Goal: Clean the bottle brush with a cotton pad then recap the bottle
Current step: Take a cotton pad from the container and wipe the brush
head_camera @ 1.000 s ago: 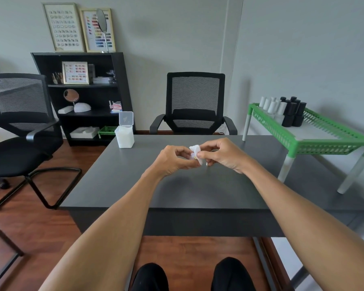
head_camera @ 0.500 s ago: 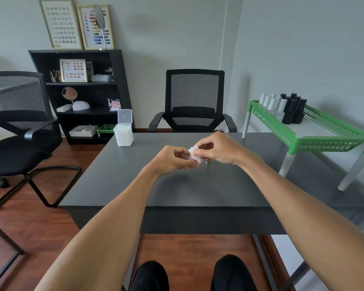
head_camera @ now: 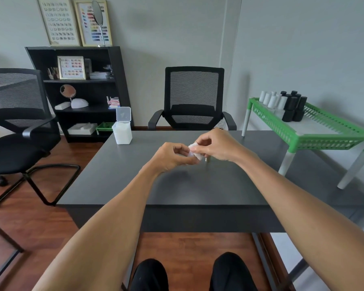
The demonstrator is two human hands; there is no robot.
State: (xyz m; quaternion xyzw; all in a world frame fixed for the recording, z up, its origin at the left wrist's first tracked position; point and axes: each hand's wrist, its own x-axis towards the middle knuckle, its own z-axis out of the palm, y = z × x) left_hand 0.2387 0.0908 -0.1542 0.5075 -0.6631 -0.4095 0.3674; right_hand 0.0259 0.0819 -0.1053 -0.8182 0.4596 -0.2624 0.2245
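Grey walls [head_camera: 166, 38] enclose a room with a reddish-brown wooden floor [head_camera: 29, 223], lit evenly and softly. A dark grey desk [head_camera: 135, 185] stands in the middle, with a black mesh chair [head_camera: 193, 99] behind it and another mesh chair [head_camera: 19, 114] at the left. A black bookshelf [head_camera: 82, 91] stands against the far wall under two framed colour charts [head_camera: 74, 21], and a green rack [head_camera: 315, 133] on white legs stands at the right.

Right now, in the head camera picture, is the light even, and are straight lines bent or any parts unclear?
Head view: soft, even light, with a faint shadow on the table under the left hand; wide-angle lens bows the green rack and the walls near the edges; the cotton pad pinched between both hands is small, and what the right hand holds beneath it is too small to identify.
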